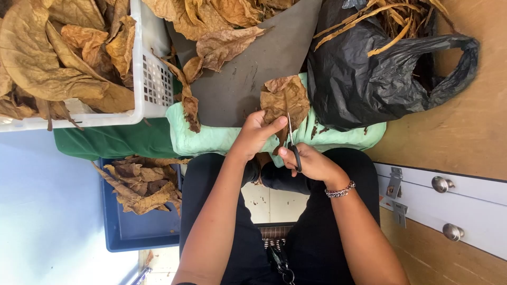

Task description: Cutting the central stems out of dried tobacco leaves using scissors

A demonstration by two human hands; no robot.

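Right now the left hand [254, 134] pinches a dried brown leaf [285, 103] taut over the pale green cushion [211, 138], grip narrow on its lower edge, so the right hand [311, 162], closed on black-handled scissors [292, 141], can cut w/ blades at the stem.

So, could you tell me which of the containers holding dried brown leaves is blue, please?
The blue plastic crate on the floor beside the person's knee. The other two are a white slotted basket and a black plastic bag.
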